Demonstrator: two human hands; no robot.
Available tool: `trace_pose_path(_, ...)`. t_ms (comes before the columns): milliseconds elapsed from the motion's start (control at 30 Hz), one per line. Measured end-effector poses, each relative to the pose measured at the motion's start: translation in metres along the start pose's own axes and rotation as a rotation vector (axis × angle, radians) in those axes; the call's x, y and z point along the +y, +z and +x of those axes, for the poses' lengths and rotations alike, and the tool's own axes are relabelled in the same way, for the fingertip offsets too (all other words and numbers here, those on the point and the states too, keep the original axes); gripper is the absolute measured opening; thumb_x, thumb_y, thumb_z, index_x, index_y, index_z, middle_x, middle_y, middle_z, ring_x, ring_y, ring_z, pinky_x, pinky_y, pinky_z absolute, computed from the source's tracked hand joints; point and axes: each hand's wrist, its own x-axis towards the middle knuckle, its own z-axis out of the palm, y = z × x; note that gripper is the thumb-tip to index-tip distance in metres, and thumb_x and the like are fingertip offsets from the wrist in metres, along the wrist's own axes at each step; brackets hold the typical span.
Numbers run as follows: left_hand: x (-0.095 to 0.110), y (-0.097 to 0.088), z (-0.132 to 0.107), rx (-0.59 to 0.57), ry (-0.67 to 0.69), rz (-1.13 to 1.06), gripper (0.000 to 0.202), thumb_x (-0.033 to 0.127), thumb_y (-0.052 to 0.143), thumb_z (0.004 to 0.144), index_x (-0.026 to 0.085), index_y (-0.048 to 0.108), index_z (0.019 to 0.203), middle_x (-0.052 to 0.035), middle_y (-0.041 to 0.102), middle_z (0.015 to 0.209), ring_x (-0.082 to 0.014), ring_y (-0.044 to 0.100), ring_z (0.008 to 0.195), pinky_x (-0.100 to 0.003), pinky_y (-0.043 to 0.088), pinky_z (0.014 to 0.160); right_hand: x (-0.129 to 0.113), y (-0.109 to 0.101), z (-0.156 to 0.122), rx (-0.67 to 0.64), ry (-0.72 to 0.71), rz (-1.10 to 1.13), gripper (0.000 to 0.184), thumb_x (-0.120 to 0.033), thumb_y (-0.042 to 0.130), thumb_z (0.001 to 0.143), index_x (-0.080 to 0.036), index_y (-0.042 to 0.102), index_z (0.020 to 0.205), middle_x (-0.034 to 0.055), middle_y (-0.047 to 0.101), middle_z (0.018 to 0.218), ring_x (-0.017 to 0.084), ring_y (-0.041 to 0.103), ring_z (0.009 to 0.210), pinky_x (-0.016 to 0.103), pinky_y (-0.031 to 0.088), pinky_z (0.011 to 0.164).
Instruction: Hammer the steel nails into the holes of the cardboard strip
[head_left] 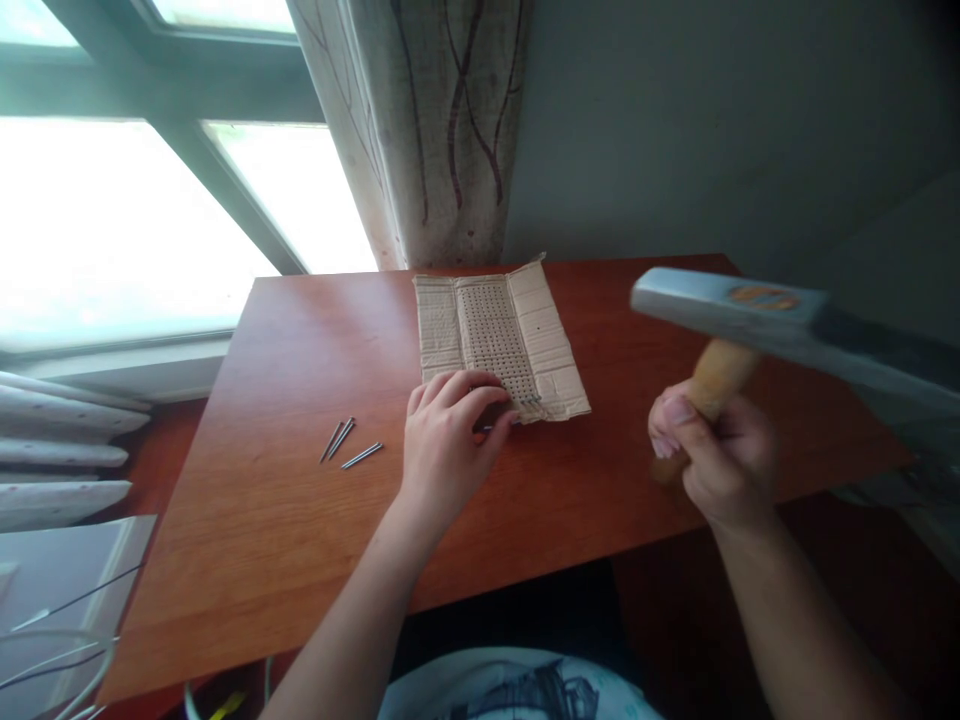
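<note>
My right hand is raised over the table's right side, wrapped round the wooden handle of a hammer. The hammer's grey metal head lies roughly level above the fist. At the near edge of a flattened cardboard piece, my left hand is curled, thumb towards the fingers. A thin metal nail shows partly under these fingers; most of it is hidden. The cardboard's middle panel has rows of small holes. Small dark metal bits lie at its near right corner. Several loose nails rest left of my left hand.
The brown wooden table stands against a wall and a patterned curtain. A bright window is at the left. Cables hang beyond the table's near left corner.
</note>
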Motion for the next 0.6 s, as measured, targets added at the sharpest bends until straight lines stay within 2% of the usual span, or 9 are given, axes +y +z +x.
trace_pose_path(100, 0.0, 0.0, 0.0, 0.002, 0.005, -0.002, 0.007, 0.028, 0.072, 0.093, 0.027, 0.074, 0.099, -0.0011, 0.076, 0.113, -0.0236, 0.066, 0.109, -0.042, 0.044, 0.095, 0.003, 0.015, 0.016, 0.058, -0.007, 0.335, 0.041, -0.036, 0.064, 0.097, -0.022, 0.046, 0.064, -0.0067, 0.035, 0.051, 0.009, 0.035, 0.043, 0.025, 0.027, 0.042)
trace_pose_path(200, 0.0, -0.001, 0.001, 0.0, 0.007, -0.001, 0.006, 0.029, 0.072, 0.093, 0.027, 0.074, 0.098, -0.0007, 0.076, 0.113, -0.0236, 0.066, 0.109, -0.042, 0.044, 0.095, 0.004, 0.028, 0.03, 0.126, -0.006, 0.451, 0.047, -0.043, 0.062, 0.099, -0.022, 0.042, 0.061, -0.0077, 0.032, 0.048, 0.008, 0.032, 0.039, 0.024, 0.024, 0.039)
trace_pose_path(300, -0.001, -0.001, 0.001, -0.001, 0.006, -0.001, 0.006, 0.029, 0.072, 0.093, 0.027, 0.074, 0.098, -0.0009, 0.076, 0.113, -0.0236, 0.066, 0.109, -0.042, 0.044, 0.095, 0.01, 0.034, 0.039, 0.21, -0.017, 0.471, 0.049, -0.048, 0.065, 0.096, -0.022, 0.042, 0.061, -0.0087, 0.032, 0.047, 0.007, 0.031, 0.036, 0.023, 0.022, 0.036)
trace_pose_path(433, 0.0, -0.001, 0.0, -0.004, 0.008, -0.004, 0.006, 0.029, 0.071, 0.093, 0.027, 0.074, 0.099, -0.0006, 0.076, 0.113, -0.0234, 0.066, 0.109, -0.042, 0.044, 0.096, 0.02, 0.038, 0.042, 0.246, -0.037, 0.45, 0.051, -0.052, 0.067, 0.094, -0.022, 0.042, 0.061, -0.0087, 0.032, 0.047, 0.007, 0.031, 0.036, 0.024, 0.022, 0.036)
trace_pose_path(600, 0.001, -0.002, 0.001, -0.019, 0.0, 0.003, 0.006, 0.028, 0.071, 0.093, 0.027, 0.074, 0.098, -0.0005, 0.076, 0.113, -0.0233, 0.065, 0.11, -0.042, 0.044, 0.096, 0.026, 0.04, 0.041, 0.255, -0.101, 0.402, 0.05, -0.045, 0.065, 0.097, -0.021, 0.042, 0.06, -0.0077, 0.033, 0.048, 0.008, 0.033, 0.039, 0.024, 0.023, 0.037)
